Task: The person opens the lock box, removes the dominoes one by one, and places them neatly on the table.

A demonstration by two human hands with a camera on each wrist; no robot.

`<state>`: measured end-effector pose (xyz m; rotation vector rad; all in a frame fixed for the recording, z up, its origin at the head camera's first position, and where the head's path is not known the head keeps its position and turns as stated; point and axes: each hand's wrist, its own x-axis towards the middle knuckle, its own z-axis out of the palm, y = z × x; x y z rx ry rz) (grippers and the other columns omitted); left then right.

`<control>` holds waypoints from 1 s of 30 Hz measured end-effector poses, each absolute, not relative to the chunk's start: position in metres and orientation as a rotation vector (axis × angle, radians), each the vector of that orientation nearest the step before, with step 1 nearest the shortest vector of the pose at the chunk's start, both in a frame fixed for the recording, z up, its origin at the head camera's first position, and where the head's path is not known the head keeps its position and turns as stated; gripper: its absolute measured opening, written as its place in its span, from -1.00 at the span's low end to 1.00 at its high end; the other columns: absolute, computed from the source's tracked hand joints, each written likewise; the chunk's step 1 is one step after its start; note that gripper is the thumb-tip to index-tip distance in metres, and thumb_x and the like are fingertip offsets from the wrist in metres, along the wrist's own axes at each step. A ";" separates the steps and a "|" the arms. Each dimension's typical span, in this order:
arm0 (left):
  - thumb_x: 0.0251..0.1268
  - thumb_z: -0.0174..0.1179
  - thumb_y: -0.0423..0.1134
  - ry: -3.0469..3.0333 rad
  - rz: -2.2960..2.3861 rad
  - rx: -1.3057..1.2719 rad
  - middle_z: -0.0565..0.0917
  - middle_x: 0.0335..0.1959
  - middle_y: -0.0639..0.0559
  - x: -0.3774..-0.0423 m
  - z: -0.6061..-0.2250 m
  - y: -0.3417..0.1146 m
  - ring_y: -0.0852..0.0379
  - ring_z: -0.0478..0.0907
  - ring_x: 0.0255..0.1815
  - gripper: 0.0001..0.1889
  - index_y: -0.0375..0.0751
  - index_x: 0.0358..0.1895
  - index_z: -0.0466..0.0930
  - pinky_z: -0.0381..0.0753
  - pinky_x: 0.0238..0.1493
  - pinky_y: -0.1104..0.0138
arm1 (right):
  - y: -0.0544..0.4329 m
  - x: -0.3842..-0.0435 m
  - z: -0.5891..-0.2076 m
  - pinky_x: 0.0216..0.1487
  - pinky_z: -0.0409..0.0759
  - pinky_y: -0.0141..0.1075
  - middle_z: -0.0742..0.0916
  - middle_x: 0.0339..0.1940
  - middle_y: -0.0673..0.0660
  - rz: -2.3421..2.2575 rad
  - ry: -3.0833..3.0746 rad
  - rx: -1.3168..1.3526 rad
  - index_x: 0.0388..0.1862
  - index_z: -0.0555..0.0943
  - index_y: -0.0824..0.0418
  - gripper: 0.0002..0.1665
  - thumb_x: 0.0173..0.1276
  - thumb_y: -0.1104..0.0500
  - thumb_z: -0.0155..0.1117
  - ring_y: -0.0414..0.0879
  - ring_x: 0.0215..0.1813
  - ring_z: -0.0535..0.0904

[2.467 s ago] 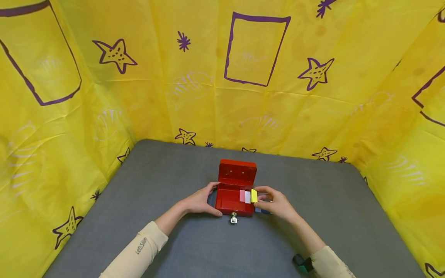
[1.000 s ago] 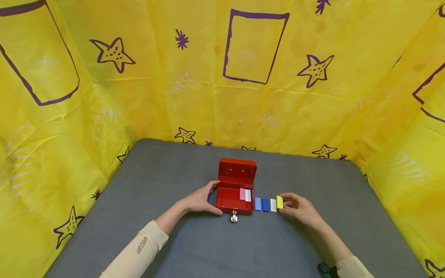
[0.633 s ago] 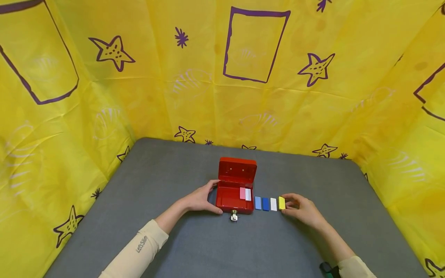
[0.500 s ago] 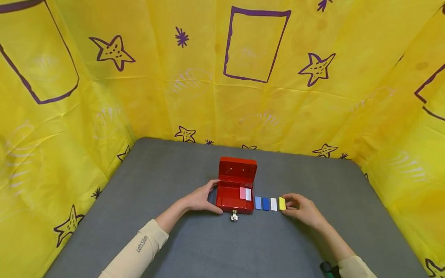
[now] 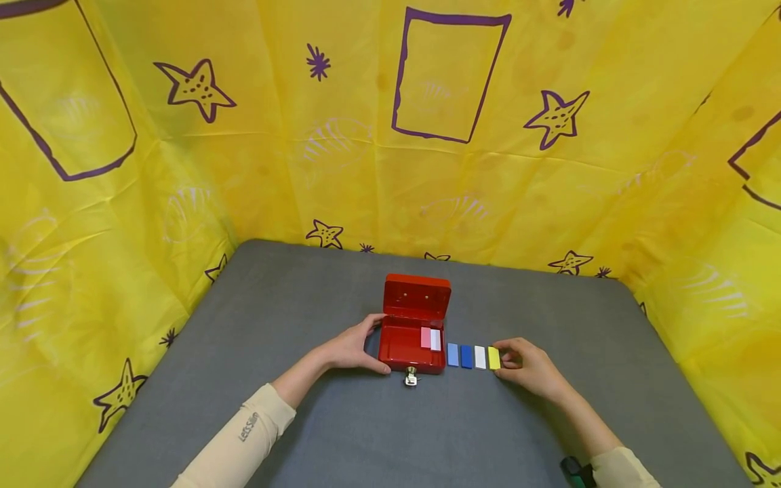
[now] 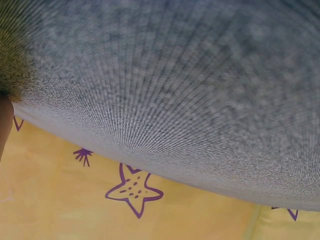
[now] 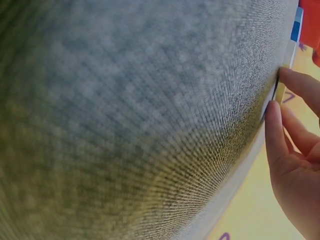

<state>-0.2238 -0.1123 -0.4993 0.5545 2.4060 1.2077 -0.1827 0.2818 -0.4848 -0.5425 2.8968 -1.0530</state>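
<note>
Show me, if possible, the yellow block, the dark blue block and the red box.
Yellow block (image 5: 494,358), head view, middle of its face.
Dark blue block (image 5: 466,357), head view, middle of its face.
Red box (image 5: 400,339), head view, bare inside floor.

Below centre, the red box (image 5: 399,334) looks like glossy painted metal, its lock (image 5: 411,379) shiny bare metal. Further right, the blocks (image 5: 466,357) look smooth and matt. Creased, faintly satiny cloth (image 5: 366,176) fills the upper frame; the bench (image 5: 378,434) is matt, finely textured.
</note>
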 end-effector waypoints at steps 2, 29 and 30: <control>-0.18 0.55 0.08 2.408 1.207 0.555 0.27 0.43 -0.03 -0.224 -0.499 -0.113 -0.08 0.24 0.41 0.10 -0.03 0.47 0.07 0.29 0.36 -0.01 | 0.282 -0.183 -0.485 -0.20 0.59 -0.31 0.64 -0.13 0.11 -1.040 2.900 -0.542 0.01 0.63 0.27 -0.50 0.07 0.22 0.56 -0.10 -0.21 0.55; -0.15 0.54 0.08 2.413 1.207 0.562 0.27 0.43 -0.07 -0.222 -0.497 -0.113 -0.12 0.25 0.41 0.08 -0.07 0.47 0.08 0.29 0.35 -0.03 | 0.284 -0.183 -0.490 -0.18 0.59 -0.36 0.63 -0.12 0.10 -1.101 2.869 -0.541 0.04 0.64 0.26 -0.48 0.06 0.21 0.57 -0.09 -0.19 0.55; -0.15 0.54 0.08 2.412 1.207 0.560 0.27 0.43 -0.07 -0.222 -0.497 -0.113 -0.12 0.25 0.41 0.08 -0.07 0.47 0.08 0.29 0.35 -0.03 | 0.284 -0.183 -0.489 -0.18 0.59 -0.36 0.63 -0.12 0.11 -1.102 2.865 -0.541 0.04 0.63 0.26 -0.47 0.06 0.22 0.57 -0.09 -0.19 0.55</control>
